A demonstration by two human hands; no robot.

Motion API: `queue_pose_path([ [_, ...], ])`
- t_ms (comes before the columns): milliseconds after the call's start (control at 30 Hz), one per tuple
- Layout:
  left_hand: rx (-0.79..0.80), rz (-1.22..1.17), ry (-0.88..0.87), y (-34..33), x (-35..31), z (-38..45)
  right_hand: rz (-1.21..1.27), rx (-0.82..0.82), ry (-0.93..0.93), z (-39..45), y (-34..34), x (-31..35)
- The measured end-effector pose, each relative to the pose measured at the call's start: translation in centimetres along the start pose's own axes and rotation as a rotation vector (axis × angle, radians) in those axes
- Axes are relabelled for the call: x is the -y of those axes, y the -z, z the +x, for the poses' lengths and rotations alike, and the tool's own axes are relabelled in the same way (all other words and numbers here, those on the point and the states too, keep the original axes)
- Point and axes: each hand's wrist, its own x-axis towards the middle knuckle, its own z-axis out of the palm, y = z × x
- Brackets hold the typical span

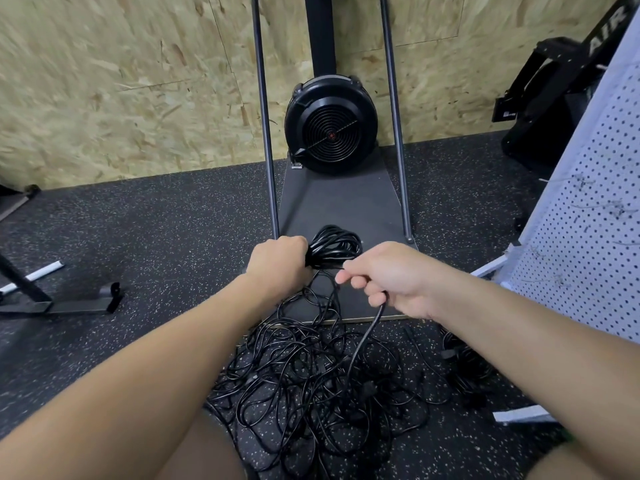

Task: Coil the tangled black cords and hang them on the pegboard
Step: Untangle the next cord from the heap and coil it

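My left hand grips a small coil of black cord, whose loops stick out to the right of the fist. My right hand pinches the same cord just right of the coil, and the cord runs through its curled fingers and drops down. It leads into a large tangled pile of black cords on the speckled rubber floor below both hands. A white pegboard with a few metal hooks leans at the right edge.
A black fan-wheel machine with two slanted metal poles stands on a dark base plate against the chipboard wall. Another black cord bundle lies by the pegboard's foot. A black metal stand foot is at left, black equipment at back right.
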Motion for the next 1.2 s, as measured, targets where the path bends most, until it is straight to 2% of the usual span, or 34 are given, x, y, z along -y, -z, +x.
queue_pose_path([
  [133,0.032,0.03,-0.001,0.0,-0.3,-0.2,-0.666,0.017,0.304,-1.1,-0.3,0.0],
  [200,0.059,0.068,-0.024,-0.1,-0.9,-0.5,-0.772,0.043,0.408,-1.2,-0.1,0.3],
  [400,0.104,0.167,-0.236,-0.2,-3.2,-2.3,-0.748,0.023,0.537,-0.2,2.3,1.2],
  [567,0.127,0.058,-0.485,-0.1,-5.0,-4.5,-0.679,0.006,0.581,0.4,4.5,1.1],
  [767,0.047,-0.087,-0.54,1.6,-4.7,-5.0,-0.51,-0.107,0.597,1.1,6.5,0.6],
  [867,-0.053,-0.23,-0.59,2.9,-4.1,-5.3,-0.519,-0.065,0.563,1.4,7.1,-0.2],
  [967,-0.099,-0.452,-0.499,4.3,-2.6,-5.0,-0.526,-0.038,0.542,1.6,5.7,-1.3],
  [1067,-0.074,-0.682,-0.355,5.0,-1.7,-4.9,-0.604,-0.13,0.583,2.5,4.7,-3.4],
  [1200,-0.036,-0.884,-0.229,4.1,-1.3,-4.3,-0.844,-0.018,0.534,2.3,3.4,-4.5],
])
